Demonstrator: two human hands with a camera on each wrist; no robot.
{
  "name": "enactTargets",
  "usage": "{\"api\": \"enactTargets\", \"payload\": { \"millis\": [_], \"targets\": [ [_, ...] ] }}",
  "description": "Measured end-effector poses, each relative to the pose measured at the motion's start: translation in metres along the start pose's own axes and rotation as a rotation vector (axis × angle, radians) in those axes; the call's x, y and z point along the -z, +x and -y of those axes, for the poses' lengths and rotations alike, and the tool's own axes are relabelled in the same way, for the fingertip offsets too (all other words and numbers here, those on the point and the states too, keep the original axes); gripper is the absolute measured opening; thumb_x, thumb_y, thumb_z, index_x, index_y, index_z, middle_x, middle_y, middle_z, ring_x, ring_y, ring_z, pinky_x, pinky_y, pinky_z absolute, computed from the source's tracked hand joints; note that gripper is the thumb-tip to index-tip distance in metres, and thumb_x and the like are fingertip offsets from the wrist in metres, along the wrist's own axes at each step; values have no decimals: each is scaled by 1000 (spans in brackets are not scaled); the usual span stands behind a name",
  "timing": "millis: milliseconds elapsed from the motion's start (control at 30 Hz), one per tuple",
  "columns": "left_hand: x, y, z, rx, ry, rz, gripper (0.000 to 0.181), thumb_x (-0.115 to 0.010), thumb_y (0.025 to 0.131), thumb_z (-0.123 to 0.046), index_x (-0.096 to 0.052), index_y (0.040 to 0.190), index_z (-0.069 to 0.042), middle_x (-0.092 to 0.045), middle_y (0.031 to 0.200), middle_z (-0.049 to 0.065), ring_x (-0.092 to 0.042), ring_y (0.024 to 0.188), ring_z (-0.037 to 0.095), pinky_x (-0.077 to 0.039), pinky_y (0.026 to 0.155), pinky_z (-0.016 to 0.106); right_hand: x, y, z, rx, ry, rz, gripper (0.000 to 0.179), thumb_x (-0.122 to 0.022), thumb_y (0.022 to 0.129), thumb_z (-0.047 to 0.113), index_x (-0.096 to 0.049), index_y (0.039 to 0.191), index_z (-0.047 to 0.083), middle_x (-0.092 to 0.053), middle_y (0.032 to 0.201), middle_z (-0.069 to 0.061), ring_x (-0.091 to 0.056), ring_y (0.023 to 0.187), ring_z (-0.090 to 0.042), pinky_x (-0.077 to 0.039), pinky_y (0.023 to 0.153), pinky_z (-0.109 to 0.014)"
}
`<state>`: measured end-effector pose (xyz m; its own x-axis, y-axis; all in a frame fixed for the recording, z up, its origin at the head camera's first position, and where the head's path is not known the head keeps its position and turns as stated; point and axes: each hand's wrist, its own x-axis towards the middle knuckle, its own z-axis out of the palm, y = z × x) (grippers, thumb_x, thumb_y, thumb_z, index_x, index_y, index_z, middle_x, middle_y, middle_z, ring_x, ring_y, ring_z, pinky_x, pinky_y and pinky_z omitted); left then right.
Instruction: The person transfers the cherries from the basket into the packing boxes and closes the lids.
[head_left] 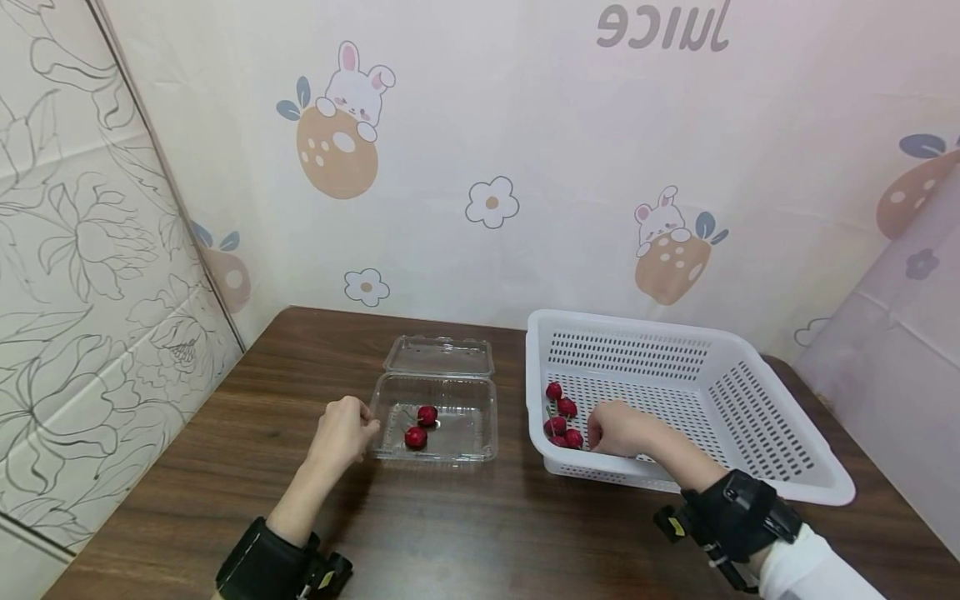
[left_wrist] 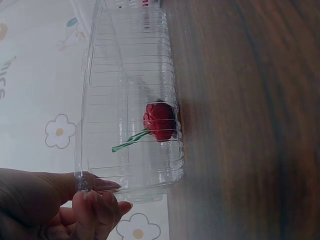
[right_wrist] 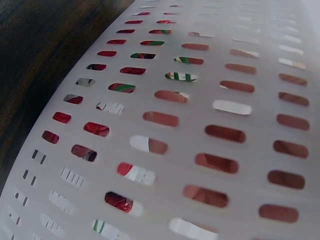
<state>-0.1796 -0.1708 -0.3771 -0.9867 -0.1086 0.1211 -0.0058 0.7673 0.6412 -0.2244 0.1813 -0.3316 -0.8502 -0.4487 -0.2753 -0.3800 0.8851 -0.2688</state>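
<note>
My left hand (head_left: 342,435) pinches the left rim of a clear plastic clamshell container (head_left: 477,450), thumb inside the wall and fingers outside in the left wrist view. The container's lid (head_left: 440,357) is folded back toward the wall. Two red cherries lie in it, one cherry (head_left: 427,416) behind the other cherry (head_left: 416,437); a green stem shows in the left wrist view. My right hand (head_left: 624,428) reaches down into a white slotted basket (head_left: 813,458), beside several cherries (head_left: 567,407) at its left end. Its fingertips are hidden, and I cannot tell whether they hold a cherry.
Both containers stand on a dark brown wooden table (head_left: 480,533), the basket to the right of the clamshell. A patterned wall covering (head_left: 450,108) rises behind the table, and a flower-print panel (head_left: 97,250) stands at the left.
</note>
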Motion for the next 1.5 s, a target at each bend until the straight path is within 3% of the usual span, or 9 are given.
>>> {"api": "enactTargets", "payload": {
  "millis": [933, 1500],
  "targets": [
    [0, 0, 0, 0, 5, 2, 10, -58, 77, 0, -62, 80, 9, -60, 59, 7, -49, 31, 9, -44, 40, 25, -2, 0, 1, -11, 40, 12, 9, -62, 68, -5, -63, 69, 4, -54, 64, -1, -47, 57, -14, -40, 52, -27],
    [0, 1, 1, -9, 6, -9, 9, -57, 76, 1, -63, 77, 8, -60, 58, 7, -49, 30, 9, -44, 40, 25, -2, -1, -2, -23, 27, -130, 14, -64, 72, 1, -60, 60, 8, -52, 56, 2, -45, 51, -12, -39, 48, -26]
  ]
}}
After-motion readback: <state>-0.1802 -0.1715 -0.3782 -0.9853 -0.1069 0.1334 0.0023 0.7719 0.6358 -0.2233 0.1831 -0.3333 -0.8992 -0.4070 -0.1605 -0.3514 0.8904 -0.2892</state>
